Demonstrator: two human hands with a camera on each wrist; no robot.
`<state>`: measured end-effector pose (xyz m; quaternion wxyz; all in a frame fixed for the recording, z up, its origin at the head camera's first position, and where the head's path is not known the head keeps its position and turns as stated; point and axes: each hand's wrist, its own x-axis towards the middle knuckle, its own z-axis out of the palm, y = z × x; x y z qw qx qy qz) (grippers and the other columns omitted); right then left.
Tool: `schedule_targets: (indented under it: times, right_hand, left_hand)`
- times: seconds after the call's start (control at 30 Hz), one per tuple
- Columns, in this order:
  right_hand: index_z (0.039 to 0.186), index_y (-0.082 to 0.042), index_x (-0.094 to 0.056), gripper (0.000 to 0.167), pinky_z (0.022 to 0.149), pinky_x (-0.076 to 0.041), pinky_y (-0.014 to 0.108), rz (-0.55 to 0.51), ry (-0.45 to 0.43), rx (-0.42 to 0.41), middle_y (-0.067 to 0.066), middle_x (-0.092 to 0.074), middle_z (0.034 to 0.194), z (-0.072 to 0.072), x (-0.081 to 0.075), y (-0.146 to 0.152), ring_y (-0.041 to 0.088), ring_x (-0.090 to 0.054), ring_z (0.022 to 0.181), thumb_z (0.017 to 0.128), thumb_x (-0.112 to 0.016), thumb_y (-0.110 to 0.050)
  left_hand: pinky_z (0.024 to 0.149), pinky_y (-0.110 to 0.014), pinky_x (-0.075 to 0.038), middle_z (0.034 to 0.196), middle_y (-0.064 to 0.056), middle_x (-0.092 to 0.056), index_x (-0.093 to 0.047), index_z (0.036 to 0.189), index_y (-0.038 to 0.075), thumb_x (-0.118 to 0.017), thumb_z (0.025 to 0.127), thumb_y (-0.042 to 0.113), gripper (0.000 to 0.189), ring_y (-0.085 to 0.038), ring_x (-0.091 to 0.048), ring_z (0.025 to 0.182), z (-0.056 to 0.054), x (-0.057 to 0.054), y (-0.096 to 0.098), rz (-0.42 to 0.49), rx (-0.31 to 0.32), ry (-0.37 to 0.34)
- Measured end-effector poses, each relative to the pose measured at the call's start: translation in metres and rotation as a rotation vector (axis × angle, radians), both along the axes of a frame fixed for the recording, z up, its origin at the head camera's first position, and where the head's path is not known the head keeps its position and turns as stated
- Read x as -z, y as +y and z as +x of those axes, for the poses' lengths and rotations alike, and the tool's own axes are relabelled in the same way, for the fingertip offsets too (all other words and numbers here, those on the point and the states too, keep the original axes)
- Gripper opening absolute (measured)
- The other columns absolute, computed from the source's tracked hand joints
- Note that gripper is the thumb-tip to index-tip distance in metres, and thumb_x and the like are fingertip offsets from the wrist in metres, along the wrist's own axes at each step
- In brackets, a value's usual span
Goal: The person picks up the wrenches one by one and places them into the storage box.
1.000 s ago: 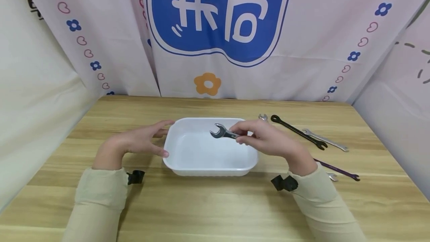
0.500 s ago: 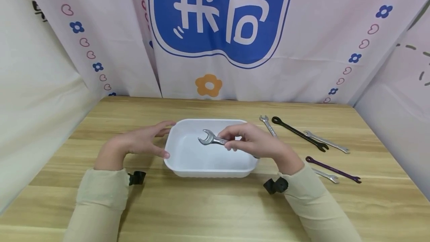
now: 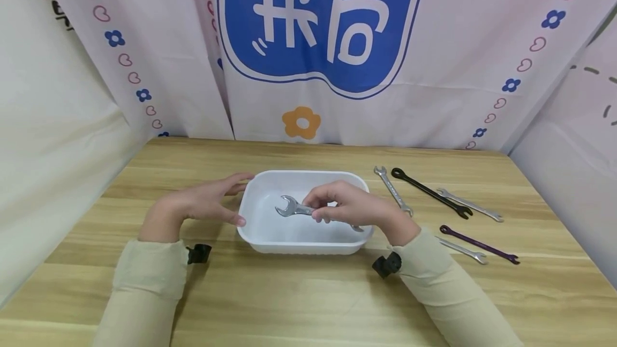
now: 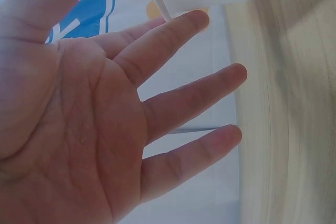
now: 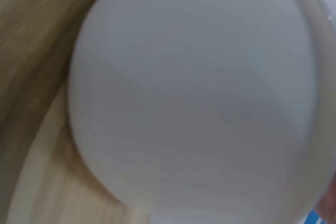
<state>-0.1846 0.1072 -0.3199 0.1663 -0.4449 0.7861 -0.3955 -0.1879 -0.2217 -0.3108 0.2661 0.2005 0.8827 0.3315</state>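
White plastic forms the tub [image 3: 303, 249] in front of you, and a silver wrench [image 3: 292, 208] is held over its inside, within the rim as the head view shows it. Your right hand [image 3: 344, 202] is grasping that wrench mid-shaft between thumb and fingers. One open-ended jaw points toward the tub's left side; the other end shows below your palm, near the tub's right wall. You cannot tell here whether the metal touches the tub's floor, whose smooth white surface shows around the wrench.

Your left hand [image 3: 204, 201] is spread at the tub's left end, clenched on nothing: the thumb tip meets the near part of the rim, and the other fingers reach out straight by the far left corner.

Five more wrenches lie to the right of the tub, on the wooden table [image 3: 289, 304] that bears it. Nearest its far right corner is a short silver wrench [image 3: 393, 191]; farther right come a long black wrench [image 3: 431, 191] and a slim silver wrench [image 3: 469, 205], just beside each other. Toward the tub's near right side lie a purple wrench [image 3: 479, 244] and a small silver wrench [image 3: 463, 250], partly behind your sleeve [image 3: 426, 256].
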Motion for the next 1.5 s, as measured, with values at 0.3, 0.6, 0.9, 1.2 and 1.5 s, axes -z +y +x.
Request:
schedule_targets:
  times: [0.3, 0.6, 0.9, 1.2, 1.5]
  right_hand:
    - [0.108, -0.003, -0.071, 0.016, 0.068, -0.048, 0.02, 0.085, -0.084, 0.02, 0.002, -0.065, 0.079, -0.004, 0.009, -0.005, 0.006, -0.056, 0.072, 0.093, -0.066, -0.005]
    - [0.118, -0.004, -0.069, 0.028, 0.081, -0.052, 0.024, 0.136, -0.099, 0.017, 0.004, -0.071, 0.091, -0.009, 0.019, -0.003, 0.005, -0.06, 0.083, 0.09, -0.068, -0.003]
    - [0.125, -0.01, -0.069, 0.034, 0.079, -0.05, 0.021, 0.206, -0.075, 0.017, 0.001, -0.07, 0.095, -0.013, 0.027, -0.007, 0.006, -0.059, 0.085, 0.092, -0.067, -0.003]
    - [0.128, -0.011, -0.068, 0.04, 0.084, -0.051, 0.02, 0.263, -0.088, 0.004, 0.003, -0.071, 0.101, -0.01, 0.029, -0.01, 0.006, -0.061, 0.089, 0.091, -0.063, 0.003]
    - [0.13, -0.011, -0.067, 0.042, 0.087, -0.051, 0.021, 0.323, -0.088, 0.02, 0.003, -0.07, 0.107, -0.008, 0.03, -0.011, 0.007, -0.062, 0.093, 0.091, -0.064, 0.004]
  left_hand:
    - [0.113, -0.072, -0.022, 0.16, -0.022, -0.03, -0.013, 0.159, 0.011, -0.084, 0.078, 0.036, 0.111, -0.047, -0.02, 0.15, 0.001, -0.001, 0.0, -0.002, -0.012, -0.008]
    - [0.114, -0.071, -0.022, 0.16, -0.021, -0.032, -0.015, 0.158, 0.013, -0.083, 0.079, 0.037, 0.108, -0.046, -0.02, 0.15, 0.0, 0.001, 0.001, -0.004, 0.001, 0.006]
    - [0.114, -0.072, -0.02, 0.16, -0.021, -0.031, -0.013, 0.159, 0.011, -0.083, 0.08, 0.033, 0.108, -0.047, -0.017, 0.15, 0.001, -0.001, 0.001, 0.005, -0.002, -0.004]
    - [0.113, -0.072, -0.022, 0.16, -0.023, -0.03, -0.012, 0.159, 0.011, -0.082, 0.081, 0.03, 0.106, -0.048, -0.017, 0.15, 0.002, -0.001, 0.0, 0.012, -0.006, -0.026]
    - [0.114, -0.072, -0.021, 0.16, -0.023, -0.031, -0.011, 0.159, 0.011, -0.082, 0.081, 0.029, 0.107, -0.048, -0.018, 0.15, 0.002, -0.002, 0.001, 0.016, -0.007, -0.021]
